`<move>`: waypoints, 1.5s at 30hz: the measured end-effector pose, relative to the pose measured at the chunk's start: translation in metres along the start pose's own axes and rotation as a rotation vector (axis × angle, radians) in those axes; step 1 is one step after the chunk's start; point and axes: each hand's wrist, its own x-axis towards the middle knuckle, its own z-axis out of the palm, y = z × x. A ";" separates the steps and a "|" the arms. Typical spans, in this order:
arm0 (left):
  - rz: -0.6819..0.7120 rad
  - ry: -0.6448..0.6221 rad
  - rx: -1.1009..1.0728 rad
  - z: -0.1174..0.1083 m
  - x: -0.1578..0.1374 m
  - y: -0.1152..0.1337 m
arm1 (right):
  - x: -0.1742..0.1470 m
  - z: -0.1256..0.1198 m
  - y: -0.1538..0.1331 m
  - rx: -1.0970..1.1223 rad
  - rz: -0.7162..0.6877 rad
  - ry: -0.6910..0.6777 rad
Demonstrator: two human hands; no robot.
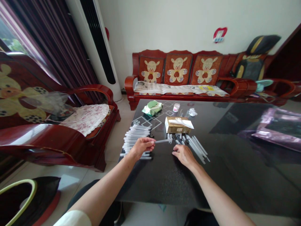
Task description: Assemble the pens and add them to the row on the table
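My left hand (142,146) is closed in a pinch on one end of a translucent white pen barrel (162,141), which points right above the dark table. The barrel has a clip-like shape at its far end. My right hand (184,154) is curled, thumb and forefinger drawn together, just right of that tip; whatever is between them is too small to tell. Beneath and left of my left hand lies a row of white pens (135,135) with dark ends. Beyond my right hand are loose black pen parts (178,138) and several white pen barrels (197,147).
A brown tissue box (179,126) stands behind the loose parts. Farther back are a green wipes pack (152,108), a small white jar (176,107) and a crumpled tissue (192,112). Purple plastic packaging (279,128) lies at right. A wooden sofa (177,78) stands beyond the table (225,175).
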 end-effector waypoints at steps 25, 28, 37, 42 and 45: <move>0.001 -0.067 0.030 0.003 -0.001 -0.003 | 0.001 -0.024 -0.016 1.202 0.216 -0.046; 0.007 -0.075 0.030 0.002 0.000 -0.006 | 0.001 -0.024 -0.017 1.198 0.209 -0.059; 0.015 -0.075 0.056 0.003 0.000 -0.006 | 0.000 -0.025 -0.020 1.181 0.199 -0.082; 0.011 -0.066 0.067 0.002 0.001 -0.007 | 0.000 -0.025 -0.020 1.169 0.191 -0.083; 0.012 -0.074 0.080 0.002 0.002 -0.009 | 0.000 -0.024 -0.019 1.170 0.191 -0.082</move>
